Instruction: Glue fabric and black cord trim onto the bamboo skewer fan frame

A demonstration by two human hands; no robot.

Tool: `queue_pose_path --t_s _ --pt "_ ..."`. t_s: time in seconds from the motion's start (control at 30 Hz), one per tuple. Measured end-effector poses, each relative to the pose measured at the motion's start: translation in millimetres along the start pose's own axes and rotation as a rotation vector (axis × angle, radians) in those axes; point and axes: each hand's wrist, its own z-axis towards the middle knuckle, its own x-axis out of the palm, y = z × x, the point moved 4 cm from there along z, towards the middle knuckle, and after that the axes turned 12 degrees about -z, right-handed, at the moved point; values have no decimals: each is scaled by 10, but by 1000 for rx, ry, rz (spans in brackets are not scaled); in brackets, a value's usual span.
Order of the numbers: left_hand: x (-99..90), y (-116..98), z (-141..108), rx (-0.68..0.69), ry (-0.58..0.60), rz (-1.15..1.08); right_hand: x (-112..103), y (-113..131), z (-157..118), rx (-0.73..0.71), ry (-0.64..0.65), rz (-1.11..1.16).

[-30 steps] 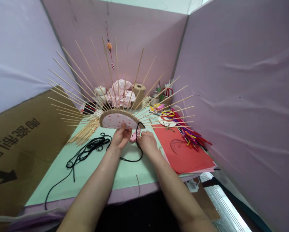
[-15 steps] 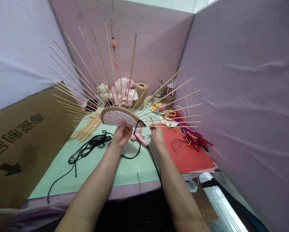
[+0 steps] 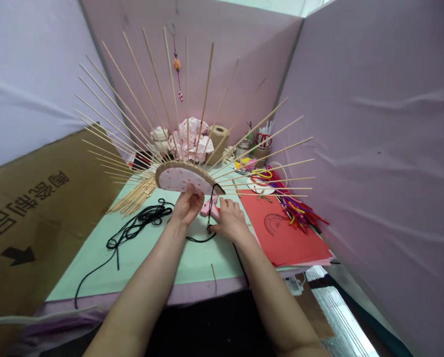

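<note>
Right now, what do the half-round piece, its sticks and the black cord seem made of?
Half-round piece: perhaps cardboard, given the brown rim, faced with matt, dotted paper or cloth. Sticks: apparently unpainted wood or bamboo, by their pale tan look. Black cord: probably matt, soft textile, since it lies in limp loops.

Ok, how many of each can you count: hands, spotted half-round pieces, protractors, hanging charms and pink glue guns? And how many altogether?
Hands: 2, the left hand and the right hand
Spotted half-round piece: 1
Protractor: 1
Hanging charm: 1
Pink glue gun, partly hidden: 1
Total: 6
</note>
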Motion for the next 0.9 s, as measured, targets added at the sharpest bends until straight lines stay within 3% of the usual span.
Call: queue_pose_path --t_s 0.17,0.27,0.37,0.57,0.67,0.9 --pt "3 7 -6 -16 11 6 -142 -375 -47 145 38 2" --pt "0 8 4 -19 41 15 -215 -483 37 212 22 7" --pt "-9 10 11 -19 52 26 -195 -379 169 224 40 17" --pt "-22 16 14 -27 18 10 47 48 341 152 111 58" --pt "-34 16 19 -29 10 17 117 62 367 168 97 102" --pt "-25 2 16 -8 10 12 55 -466 153 253 -114 324"
